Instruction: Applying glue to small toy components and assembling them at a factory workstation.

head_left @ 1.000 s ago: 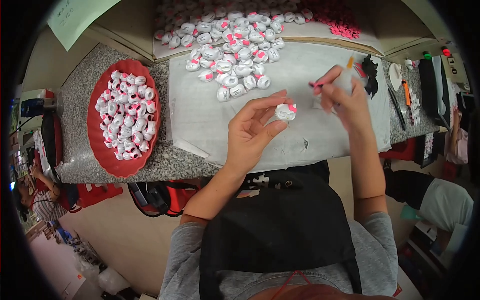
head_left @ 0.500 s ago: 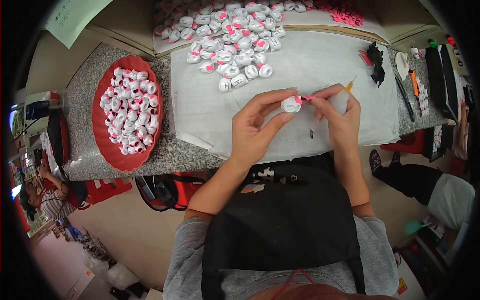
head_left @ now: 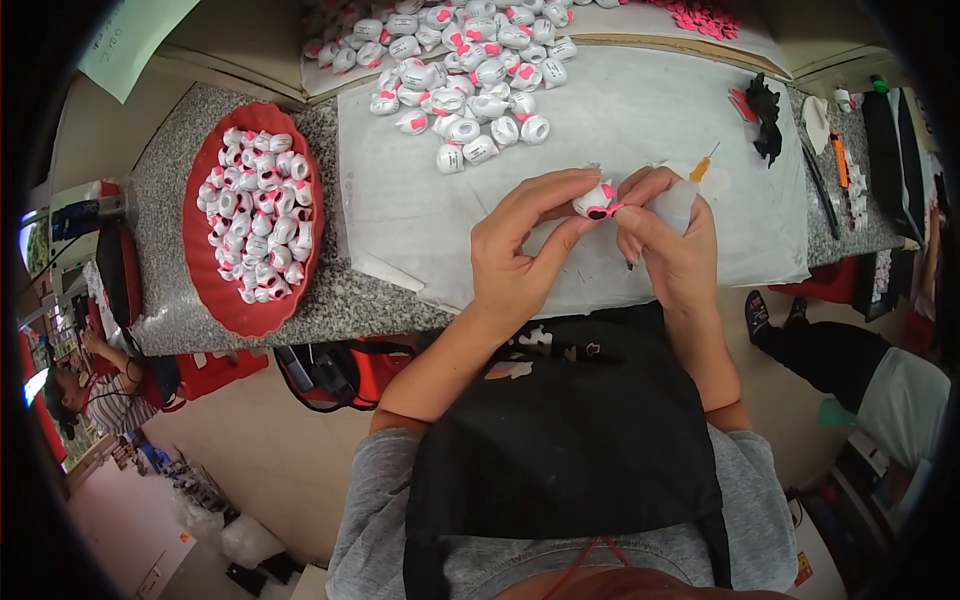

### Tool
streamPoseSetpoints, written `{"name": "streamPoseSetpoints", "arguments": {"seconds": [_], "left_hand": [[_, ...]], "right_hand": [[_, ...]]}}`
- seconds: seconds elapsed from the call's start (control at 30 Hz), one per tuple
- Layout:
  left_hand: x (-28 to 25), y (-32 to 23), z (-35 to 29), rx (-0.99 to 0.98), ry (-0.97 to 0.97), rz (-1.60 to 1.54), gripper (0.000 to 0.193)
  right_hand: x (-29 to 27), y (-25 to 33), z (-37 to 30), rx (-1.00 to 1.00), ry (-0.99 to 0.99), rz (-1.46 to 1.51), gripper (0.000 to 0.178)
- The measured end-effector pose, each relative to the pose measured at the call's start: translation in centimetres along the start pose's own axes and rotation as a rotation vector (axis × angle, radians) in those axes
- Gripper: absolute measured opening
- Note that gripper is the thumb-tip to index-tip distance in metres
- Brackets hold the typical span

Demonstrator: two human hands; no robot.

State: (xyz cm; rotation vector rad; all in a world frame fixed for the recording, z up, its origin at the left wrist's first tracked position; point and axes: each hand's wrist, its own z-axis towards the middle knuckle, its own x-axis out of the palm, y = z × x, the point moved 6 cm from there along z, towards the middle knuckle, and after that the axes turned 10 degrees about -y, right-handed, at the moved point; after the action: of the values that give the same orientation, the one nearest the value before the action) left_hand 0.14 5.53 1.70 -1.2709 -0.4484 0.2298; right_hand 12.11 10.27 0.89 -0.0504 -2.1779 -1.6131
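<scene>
Between the thumb and fingers of my left hand [head_left: 515,250] is a small white figure head [head_left: 590,202] with a pink bow. My right hand [head_left: 675,260] pinches the end of a pink glasses-shaped piece with dark lenses [head_left: 603,213], which lies against the front of the head. The same hand also keeps a translucent squeeze bottle [head_left: 677,207] with an orange-based needle tip in its palm, the needle pointing up and away. Both hands are over a white paper sheet [head_left: 400,225]. Beyond them lies a heap of similar white heads [head_left: 490,100].
On the left, a red scalloped tray [head_left: 198,262] holds many heads with glasses pieces on. Black pieces [head_left: 766,118] lie at the sheet's right, pink pieces [head_left: 706,18] at the back. An orange-handled tool [head_left: 840,160] and a dark rod [head_left: 820,190] rest at the right edge.
The pink glasses piece has come up against the white head, which was apart from its lenses before. My right hand has moved left toward my left hand, and the head has turned.
</scene>
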Motion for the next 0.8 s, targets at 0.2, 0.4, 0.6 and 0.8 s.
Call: {"name": "streamPoseSetpoints", "arguments": {"seconds": [0.2,0.4,0.6,0.8], "left_hand": [[-0.1,0.0,0.1,-0.054,0.07,-0.114,0.029],[-0.3,0.6,-0.1,-0.231,0.108,-0.329,0.028],[0.0,0.3,-0.3,-0.204,0.159,-0.312,0.022],[0.3,-0.5,-0.2,-0.038,0.158,-0.09,0.02]], "right_hand": [[0.4,0.1,-0.1,-0.087,0.013,-0.07,0.014],[0.6,1.1,-0.7,-0.212,0.048,-0.192,0.025],[0.8,0.8,-0.8,-0.167,0.139,-0.189,0.032],[0.4,0.8,-1.1,-0.116,0.107,-0.173,0.026]]}}
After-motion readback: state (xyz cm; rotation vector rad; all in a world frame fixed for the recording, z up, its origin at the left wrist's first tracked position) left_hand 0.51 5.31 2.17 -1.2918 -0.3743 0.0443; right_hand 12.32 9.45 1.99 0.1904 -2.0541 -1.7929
